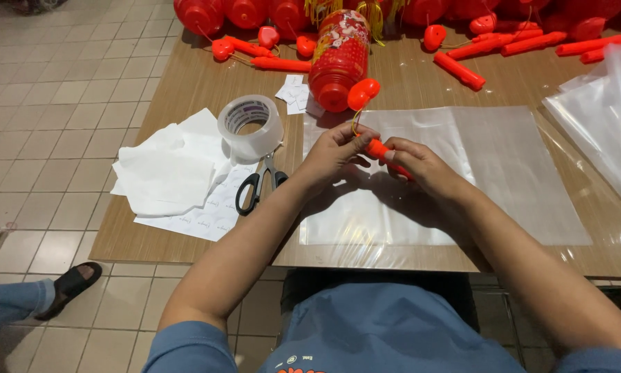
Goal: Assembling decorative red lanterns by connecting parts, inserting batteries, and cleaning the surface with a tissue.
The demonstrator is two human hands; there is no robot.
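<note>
head view: red stick [379, 149] pinched between fingers of both hands.

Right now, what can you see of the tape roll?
The tape roll is a wide ring of clear packing tape on a white core with purple print inside. It lies flat, hole up, on the wooden table, left of the hands. It rests partly on white paper sheets, just above the black-handled scissors. Neither hand touches it.
</note>
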